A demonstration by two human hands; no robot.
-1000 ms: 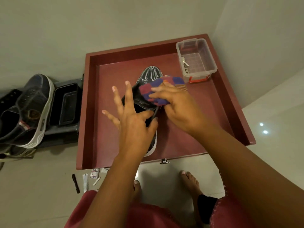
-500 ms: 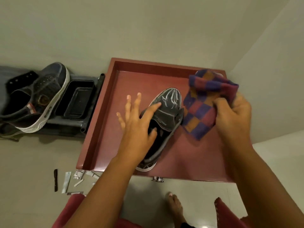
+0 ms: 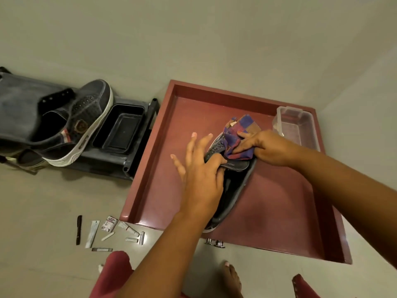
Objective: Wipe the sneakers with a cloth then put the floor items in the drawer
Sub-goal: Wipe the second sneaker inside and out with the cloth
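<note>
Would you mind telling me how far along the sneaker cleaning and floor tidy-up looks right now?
Nothing looks finished yet. In hand: the right hand presses the checked cloth on the dark sneaker in the red drawer, steadied by the left hand. Left: the grey sneaker on the rack, and the small floor items beside the drawer.

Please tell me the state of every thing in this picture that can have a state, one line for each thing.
Drawer: pulled open.
Dark sneaker: lying in the drawer, being wiped.
Checked cloth: bunched, pressed on the sneaker.
Left hand: holds the sneaker, fingers spread.
Right hand: grips the cloth.
Clear box: lid off, in the drawer's corner.
Grey sneaker: tilted on the rack.
Floor items: scattered on the floor.
</note>
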